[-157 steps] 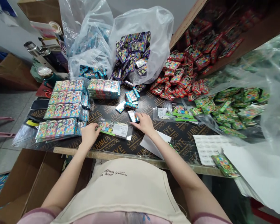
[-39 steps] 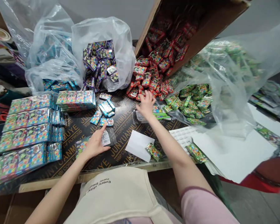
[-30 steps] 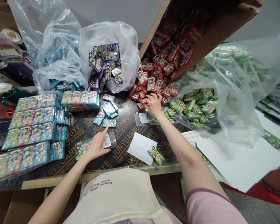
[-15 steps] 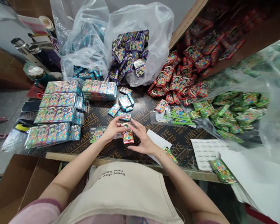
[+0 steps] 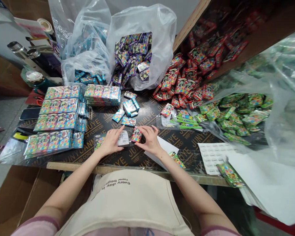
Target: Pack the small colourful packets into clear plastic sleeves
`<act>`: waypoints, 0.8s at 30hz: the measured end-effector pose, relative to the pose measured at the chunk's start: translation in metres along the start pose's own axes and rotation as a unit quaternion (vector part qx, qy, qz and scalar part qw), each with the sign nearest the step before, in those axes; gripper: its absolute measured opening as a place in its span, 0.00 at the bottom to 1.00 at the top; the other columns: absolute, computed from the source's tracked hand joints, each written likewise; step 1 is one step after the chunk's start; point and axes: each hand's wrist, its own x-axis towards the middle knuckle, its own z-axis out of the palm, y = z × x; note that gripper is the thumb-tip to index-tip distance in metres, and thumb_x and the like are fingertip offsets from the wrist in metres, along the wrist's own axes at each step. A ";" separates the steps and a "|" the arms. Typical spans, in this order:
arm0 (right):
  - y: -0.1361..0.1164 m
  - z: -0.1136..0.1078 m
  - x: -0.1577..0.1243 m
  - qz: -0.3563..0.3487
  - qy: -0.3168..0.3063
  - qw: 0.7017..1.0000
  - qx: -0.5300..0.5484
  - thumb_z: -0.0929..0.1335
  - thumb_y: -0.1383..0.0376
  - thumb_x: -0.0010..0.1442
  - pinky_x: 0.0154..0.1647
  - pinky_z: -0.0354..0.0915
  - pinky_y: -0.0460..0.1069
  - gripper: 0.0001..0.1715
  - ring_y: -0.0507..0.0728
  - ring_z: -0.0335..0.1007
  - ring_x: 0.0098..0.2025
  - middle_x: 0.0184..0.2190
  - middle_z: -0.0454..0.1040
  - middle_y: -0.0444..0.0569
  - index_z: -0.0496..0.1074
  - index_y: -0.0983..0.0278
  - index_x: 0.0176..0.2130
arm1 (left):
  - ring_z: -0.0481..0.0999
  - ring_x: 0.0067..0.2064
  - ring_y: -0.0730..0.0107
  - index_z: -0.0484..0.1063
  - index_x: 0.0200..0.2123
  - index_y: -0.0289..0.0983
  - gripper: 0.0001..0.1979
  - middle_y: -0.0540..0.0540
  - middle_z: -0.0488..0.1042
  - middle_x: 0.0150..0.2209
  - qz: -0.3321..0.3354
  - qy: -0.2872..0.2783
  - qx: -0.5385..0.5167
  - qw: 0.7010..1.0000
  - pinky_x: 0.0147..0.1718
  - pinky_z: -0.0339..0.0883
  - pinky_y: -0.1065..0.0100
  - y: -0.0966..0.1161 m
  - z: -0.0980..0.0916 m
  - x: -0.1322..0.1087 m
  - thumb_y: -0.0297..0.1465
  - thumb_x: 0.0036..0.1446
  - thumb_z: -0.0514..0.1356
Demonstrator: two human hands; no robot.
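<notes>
Between the thumb and fingers of my right hand [image 5: 149, 139] is a small red box [image 5: 136, 134], held low over the dark board. My left hand [image 5: 111, 141] lies with its fingers spread over a clear packet with a white label [image 5: 123, 138] and a dark green card [image 5: 98, 141]. Its index fingertip reaches close to a blue box [image 5: 129, 121]. More blue boxes [image 5: 130, 107] lie loosely just beyond. A white sheet [image 5: 162, 149] is partly under my right hand.
Wrapped box stacks [image 5: 59, 113] stand at the left. Behind are a bag of purple boxes [image 5: 132, 55] and a heap of red boxes [image 5: 186, 82]. Green packets [image 5: 241, 113] spill at the right, near a sticker sheet [image 5: 213, 155]. The table edge [image 5: 137, 173] runs along the front.
My left hand has let go of the red box and moved left and down, opening. My right hand still has the box, now apart from the left hand. The view has shifted slightly.
</notes>
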 end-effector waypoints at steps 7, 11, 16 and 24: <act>-0.008 0.002 0.001 0.015 -0.069 0.995 0.074 0.74 0.42 0.42 0.63 0.43 0.66 0.60 0.69 0.55 0.64 0.61 0.64 0.57 0.52 0.57 0.65 | 0.66 0.57 0.51 0.33 0.69 0.42 0.59 0.39 0.64 0.58 0.044 0.008 -0.094 0.995 0.55 0.60 0.53 0.007 -0.009 0.003 0.34 0.42 0.69; -0.021 0.000 -0.006 0.062 -0.028 0.997 0.043 0.71 0.42 0.50 0.65 0.42 0.63 0.58 0.64 0.56 0.64 0.57 0.69 0.55 0.45 0.59 0.68 | 0.68 0.56 0.49 0.34 0.68 0.41 0.59 0.38 0.67 0.56 0.007 0.054 -0.091 0.994 0.53 0.63 0.51 0.005 -0.003 0.008 0.38 0.43 0.69; 0.017 -0.045 -0.011 0.097 0.029 0.993 -0.064 0.63 0.49 0.62 0.65 0.48 0.55 0.33 0.57 0.59 0.62 0.57 0.69 0.48 0.59 0.57 0.62 | 0.70 0.54 0.48 0.32 0.69 0.40 0.59 0.38 0.70 0.52 0.020 0.043 -0.050 0.998 0.51 0.66 0.50 0.001 0.007 0.012 0.41 0.43 0.69; 0.192 -0.176 -0.030 0.412 0.138 0.854 -0.286 0.62 0.60 0.61 0.56 0.52 0.65 0.31 0.70 0.59 0.59 0.55 0.68 0.65 0.60 0.70 0.61 | 0.70 0.51 0.49 0.39 0.68 0.37 0.51 0.37 0.70 0.51 0.027 -0.006 0.062 0.998 0.48 0.66 0.53 0.000 0.014 0.004 0.39 0.48 0.65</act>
